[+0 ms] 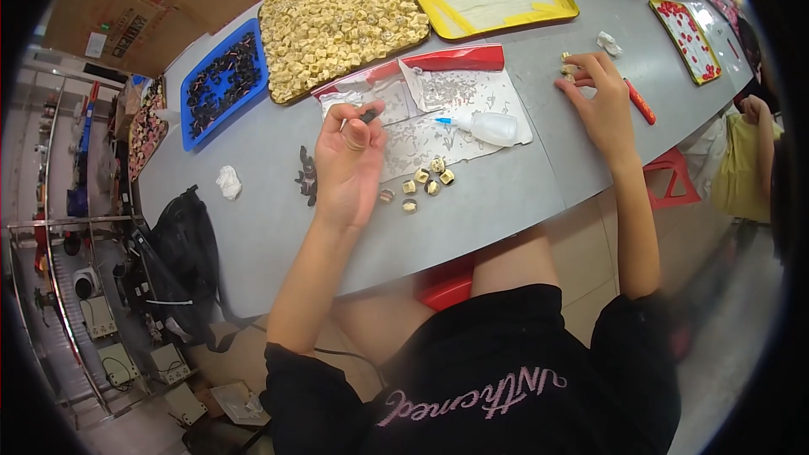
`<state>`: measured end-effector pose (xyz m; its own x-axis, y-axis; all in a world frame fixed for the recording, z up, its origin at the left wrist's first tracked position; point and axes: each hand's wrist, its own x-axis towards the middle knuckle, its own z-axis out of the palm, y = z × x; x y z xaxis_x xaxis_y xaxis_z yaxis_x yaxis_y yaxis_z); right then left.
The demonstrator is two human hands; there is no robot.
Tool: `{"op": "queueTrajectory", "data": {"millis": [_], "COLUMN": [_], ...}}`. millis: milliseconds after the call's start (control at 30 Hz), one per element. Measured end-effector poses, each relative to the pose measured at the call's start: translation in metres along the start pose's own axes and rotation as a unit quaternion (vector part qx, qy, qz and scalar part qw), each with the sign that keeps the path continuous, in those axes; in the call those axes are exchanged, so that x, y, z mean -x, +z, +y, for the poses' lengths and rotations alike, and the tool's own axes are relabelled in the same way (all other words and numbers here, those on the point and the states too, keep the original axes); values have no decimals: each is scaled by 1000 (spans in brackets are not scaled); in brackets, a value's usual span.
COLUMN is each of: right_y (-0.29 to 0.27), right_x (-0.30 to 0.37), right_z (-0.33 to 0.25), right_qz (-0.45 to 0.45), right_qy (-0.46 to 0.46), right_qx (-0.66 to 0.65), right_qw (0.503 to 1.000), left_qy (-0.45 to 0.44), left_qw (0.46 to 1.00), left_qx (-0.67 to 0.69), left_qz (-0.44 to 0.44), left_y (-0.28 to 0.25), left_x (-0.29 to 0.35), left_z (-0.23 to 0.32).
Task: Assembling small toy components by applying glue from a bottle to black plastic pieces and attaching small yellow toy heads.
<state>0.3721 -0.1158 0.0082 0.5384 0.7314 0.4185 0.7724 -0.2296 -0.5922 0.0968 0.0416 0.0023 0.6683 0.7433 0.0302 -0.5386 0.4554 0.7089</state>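
Nearest, the person sits with a red stool (445,288) showing below the near edge of the grey table (506,194). A black bag (181,257) is at the table's left end, and a crumpled tissue (228,183) lies just in from it.

On the near part of the table is a loose cluster of yellow-and-dark blocks (432,188), right of the left wrist. Dark strips (306,177) lie to its left, partly covered by the arm.

The left hand (367,118) is raised and curled, its thumb and finger closed on a small dark piece (369,115) above the left part of a littered paper sheet (506,93). A squeeze bottle (493,128) lies on that sheet, between the hands, its blue tip pointing left.

The right hand (566,70) is partly open, fingertips at small pale blocks (568,75); whether it grips them cannot be told. A red stick-shaped tool (640,104) lies just beside its wrist, and another tissue (609,44) just beyond its fingers.

Farther off, a blue tray (187,111) of dark pieces, a heap of pale yellow blocks (341,21) and a yellow tray (539,13) line the far side. Cardboard boxes (118,13) stand behind them at the left. At the far right, a co-worker (746,164) sits past a tray of red pieces (687,34).
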Motion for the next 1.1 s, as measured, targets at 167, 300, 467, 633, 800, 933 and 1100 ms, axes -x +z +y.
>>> {"op": "queueTrajectory", "data": {"millis": [167, 300, 467, 633, 800, 933, 1100], "right_y": [2, 0, 5, 21, 27, 37, 42], "right_x": [5, 10, 29, 50, 57, 65, 74], "right_z": [2, -13, -50, -89, -102, -104, -110], "right_qz": [19, 19, 6, -3, -11, 5, -3], "right_qy": [-36, -6, 73, 19, -138, -121, -82], "right_qx": [-45, -59, -313, -433, -316, -356, -416], "right_qw": [998, 998, 947, 901, 939, 927, 906], "left_qy": [-2, 21, 89, 137, 172, 168, 136], "left_qw": [1000, 991, 957, 927, 904, 901, 922], "left_qx": [-14, -118, -249, -321, -352, -360, -326], "left_qz": [-22, -62, -119, -140, -169, -178, -158], "left_y": [6, 13, 18, 22, 28, 29, 25], "left_x": [2, 5, 9, 13, 17, 18, 19], "left_z": [-1, 1, -4, -8, -9, -9, -11]}}
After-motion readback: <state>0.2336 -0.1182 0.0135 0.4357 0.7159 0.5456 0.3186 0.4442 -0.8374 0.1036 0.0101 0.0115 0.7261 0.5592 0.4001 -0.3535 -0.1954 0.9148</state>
